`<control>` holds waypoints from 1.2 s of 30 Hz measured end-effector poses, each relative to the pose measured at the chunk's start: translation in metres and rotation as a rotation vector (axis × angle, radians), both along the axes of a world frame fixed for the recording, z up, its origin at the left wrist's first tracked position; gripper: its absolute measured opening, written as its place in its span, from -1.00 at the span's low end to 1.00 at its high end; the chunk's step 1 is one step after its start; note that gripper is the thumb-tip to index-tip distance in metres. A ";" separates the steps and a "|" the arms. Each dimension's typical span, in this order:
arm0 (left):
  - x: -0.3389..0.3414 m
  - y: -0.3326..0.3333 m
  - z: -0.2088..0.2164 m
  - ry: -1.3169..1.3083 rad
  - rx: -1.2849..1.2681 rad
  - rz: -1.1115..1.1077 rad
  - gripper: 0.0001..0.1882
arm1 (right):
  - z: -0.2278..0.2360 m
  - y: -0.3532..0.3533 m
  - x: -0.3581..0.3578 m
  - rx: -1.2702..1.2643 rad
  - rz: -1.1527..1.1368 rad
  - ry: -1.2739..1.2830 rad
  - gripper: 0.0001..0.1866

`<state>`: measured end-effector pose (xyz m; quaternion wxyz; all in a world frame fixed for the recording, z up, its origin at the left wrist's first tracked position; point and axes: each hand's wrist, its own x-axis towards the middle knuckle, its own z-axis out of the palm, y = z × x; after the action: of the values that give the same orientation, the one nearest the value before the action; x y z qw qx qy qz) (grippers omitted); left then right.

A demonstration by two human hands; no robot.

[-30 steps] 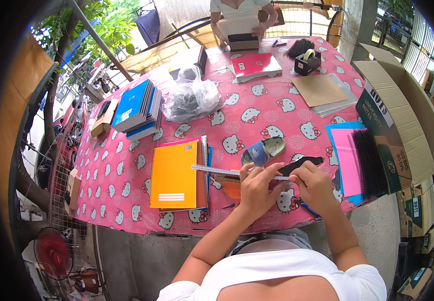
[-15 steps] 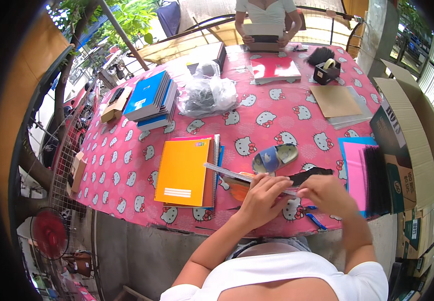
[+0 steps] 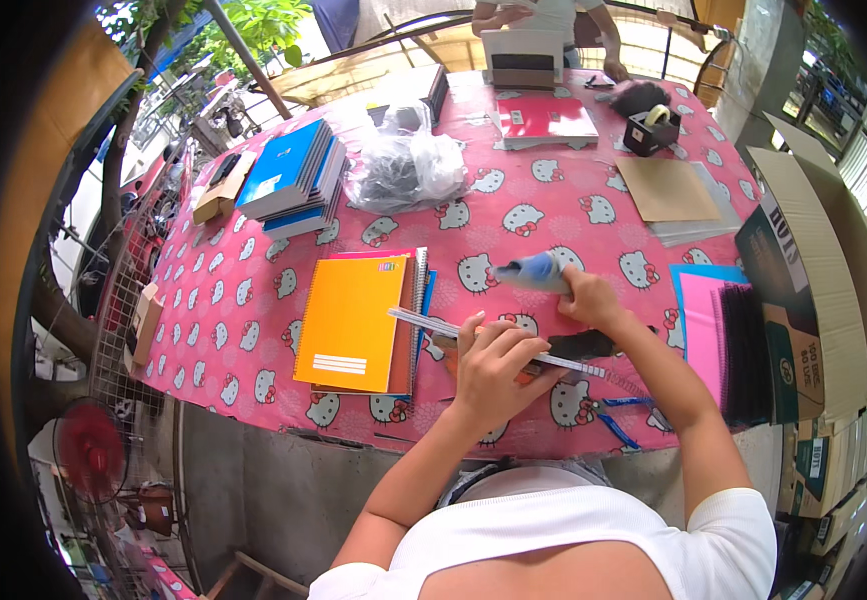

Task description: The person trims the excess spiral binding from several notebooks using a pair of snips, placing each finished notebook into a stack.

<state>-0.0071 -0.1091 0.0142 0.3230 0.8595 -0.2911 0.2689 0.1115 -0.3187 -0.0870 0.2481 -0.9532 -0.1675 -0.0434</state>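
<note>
Two hands work at the near edge of a long table point(image 3: 253, 300) spread with a pink cloth printed with white cats, set outdoors beside green trees and a metal fence, with a red fan point(image 3: 88, 450) on the ground to the left. An orange notebook point(image 3: 351, 322) lies on a small stack near the left hand, a pile of blue notebooks point(image 3: 288, 180) sits farther back, and a crumpled clear plastic bag point(image 3: 408, 165) rests in the middle. Brown paper point(image 3: 665, 188), a tape dispenser point(image 3: 650, 127) and a red book point(image 3: 543, 118) lie toward the far end, where another person stands. An open cardboard box point(image 3: 803, 290) stands at the right. The left hand point(image 3: 493, 365) is bent over the table edge, fingers curled loosely around a long wire spiral point(image 3: 423, 323) that slants from above the orange notebook down to the right. The right hand point(image 3: 588, 297) reaches forward, closed around a blue-grey tool point(image 3: 533, 272) resting on the cloth.
</note>
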 end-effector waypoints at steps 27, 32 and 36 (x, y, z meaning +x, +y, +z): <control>0.016 0.037 0.014 0.134 0.172 0.219 -0.67 | 0.085 -0.030 -0.075 0.443 0.213 0.261 -0.48; 0.026 0.051 0.005 0.127 0.044 0.272 -0.64 | 0.088 -0.016 -0.068 1.077 0.141 0.422 -0.47; 0.031 0.056 0.005 0.195 -0.077 0.174 -0.60 | 0.079 -0.006 -0.054 0.355 -0.009 0.188 -0.43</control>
<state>0.0240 -0.0527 0.0189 0.3579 0.8905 -0.1721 0.2219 0.0574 -0.3247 -0.0077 0.4265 -0.8951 -0.1291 0.0158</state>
